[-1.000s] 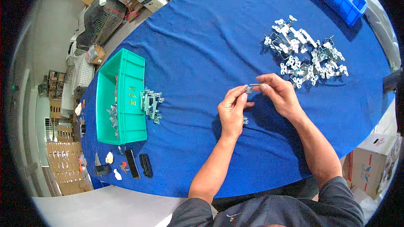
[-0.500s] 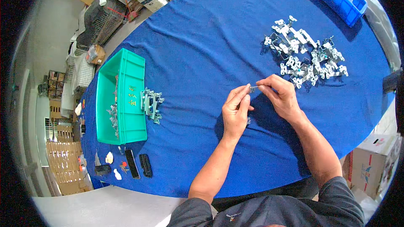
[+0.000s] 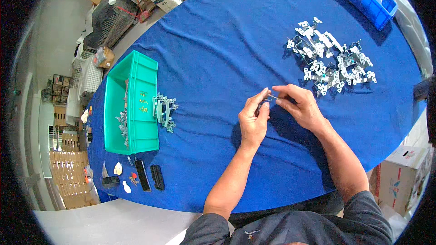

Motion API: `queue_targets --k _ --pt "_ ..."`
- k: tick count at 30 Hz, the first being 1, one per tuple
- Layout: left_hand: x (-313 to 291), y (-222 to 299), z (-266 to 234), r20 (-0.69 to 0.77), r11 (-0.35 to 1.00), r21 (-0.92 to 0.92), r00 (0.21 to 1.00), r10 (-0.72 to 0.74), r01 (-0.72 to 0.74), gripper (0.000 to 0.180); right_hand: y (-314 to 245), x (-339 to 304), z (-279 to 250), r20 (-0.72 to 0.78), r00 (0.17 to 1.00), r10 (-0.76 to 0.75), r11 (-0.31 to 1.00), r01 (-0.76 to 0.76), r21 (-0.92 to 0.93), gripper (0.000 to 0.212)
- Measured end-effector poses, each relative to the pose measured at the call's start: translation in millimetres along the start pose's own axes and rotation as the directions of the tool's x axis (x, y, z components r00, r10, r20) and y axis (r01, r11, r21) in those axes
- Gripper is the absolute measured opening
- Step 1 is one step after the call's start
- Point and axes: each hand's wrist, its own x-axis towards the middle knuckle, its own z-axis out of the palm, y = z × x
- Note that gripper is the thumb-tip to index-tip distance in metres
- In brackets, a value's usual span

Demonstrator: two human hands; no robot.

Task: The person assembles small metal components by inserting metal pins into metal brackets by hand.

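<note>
Over the blue cloth, my left hand (image 3: 253,124) is closed on a small metal bracket (image 3: 271,98), holding it between thumb and fingers. A thin wire-like part of this bracket sticks out toward my right hand (image 3: 299,105). The thumb and index finger of that hand are bent round the wire-like part, their tips a little apart; the exact contact is too small to make out. My fingers hide most of the bracket. To the far right of my hands lies a loose heap of similar silvery brackets (image 3: 338,70).
A green crate (image 3: 144,129) with metal parts inside stands at left. Beside it sits a stack of brackets (image 3: 164,112). A phone (image 3: 142,175) and a black case (image 3: 157,178) lie nearer. A blue bin (image 3: 363,4) stands far right on the cloth-covered table (image 3: 204,72).
The bracket between my hands has been turned, and its wire-like part shows at a different angle. My right thumb and index finger have spread slightly. Both forearms stay almost in place.
</note>
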Motion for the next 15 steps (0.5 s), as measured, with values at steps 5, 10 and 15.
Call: queue_targets --k 5,10,15 --pt "-0.5 -4.6 -1.4 0.073 0.995 0.096 0.997 0.026 -0.033 0.048 -2.1 -0.9 -2.2 0.043 0.987 0.152 0.985 -0.155 0.072 0.030" --pt "2.0 -8.3 -0.2 0.079 0.992 0.093 0.994 0.079 -0.086 0.053 -0.8 2.7 -7.6 0.115 0.991 -0.073 0.997 0.069 0.038 0.033" --pt "1.2 -1.7 3.9 0.087 0.997 -0.001 0.993 0.078 -0.078 0.053 2.0 1.5 -5.8 0.121 0.990 -0.065 0.989 0.048 0.138 0.033"
